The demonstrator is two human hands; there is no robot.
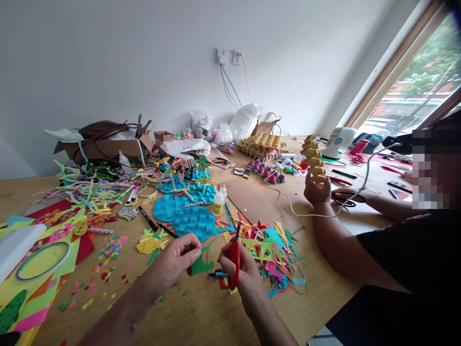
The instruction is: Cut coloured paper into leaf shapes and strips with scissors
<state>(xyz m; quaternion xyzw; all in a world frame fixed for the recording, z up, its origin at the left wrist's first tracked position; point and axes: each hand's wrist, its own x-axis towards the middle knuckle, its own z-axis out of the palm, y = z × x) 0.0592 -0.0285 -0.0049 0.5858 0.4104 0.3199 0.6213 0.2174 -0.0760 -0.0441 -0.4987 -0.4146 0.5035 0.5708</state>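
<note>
Between the fingertips of my left hand (182,257) is a piece of green paper (200,263) with a curved cut-out in its edge. My right hand (242,265) is wrapped around red-handled scissors (236,259), their dark blades pointing up and away, a little apart from the paper. Just beyond my left hand lies a yellow paper fish (147,244) with green pieces by it. Blue paper discs (194,223) with raised strips lie past both hands. Colourful paper scraps (270,252) are heaped beside and under my right hand.
Glue bottles (218,204) stand near a flat cardboard sheet (257,202). Markers (147,218), pipe cleaners (77,192) and coloured paper sheets (46,259) spread leftward. At right, a co-worker's hand (317,192) holds an egg-carton strip (312,161); a white cable (293,206) crosses the table.
</note>
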